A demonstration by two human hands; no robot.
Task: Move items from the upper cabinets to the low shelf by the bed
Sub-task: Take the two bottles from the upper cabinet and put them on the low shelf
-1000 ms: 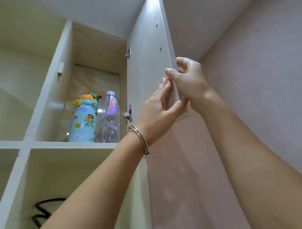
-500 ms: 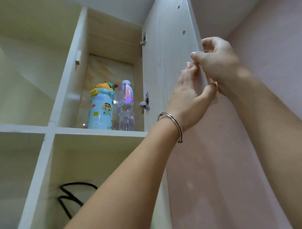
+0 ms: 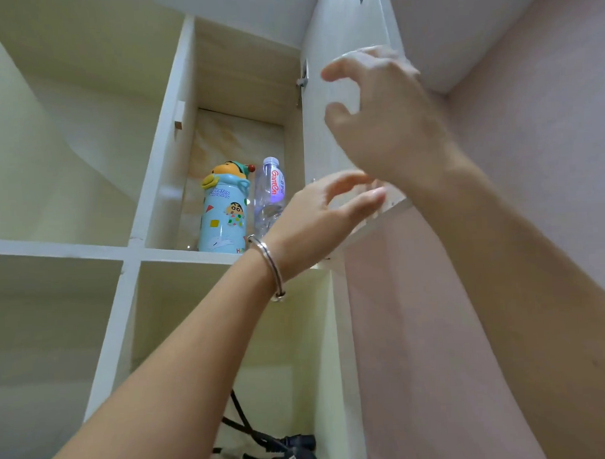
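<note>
In the upper right cabinet compartment stand a light blue cartoon flask with a yellow character lid and, to its right, a clear plastic water bottle with a purple label. The cabinet door is swung open to the right. My left hand, with a silver bangle on the wrist, is raised in front of the door's lower edge, fingers apart, holding nothing. My right hand is above it, in front of the door, fingers curled but apart and blurred by motion.
A shelf board divides upper and lower compartments. Black cables lie in the lower right compartment. A pink wall is at the right. The left compartments show nothing inside.
Both hands have let go of the door's edge and shifted left toward the compartment. The view has moved up and closer to the cabinet.
</note>
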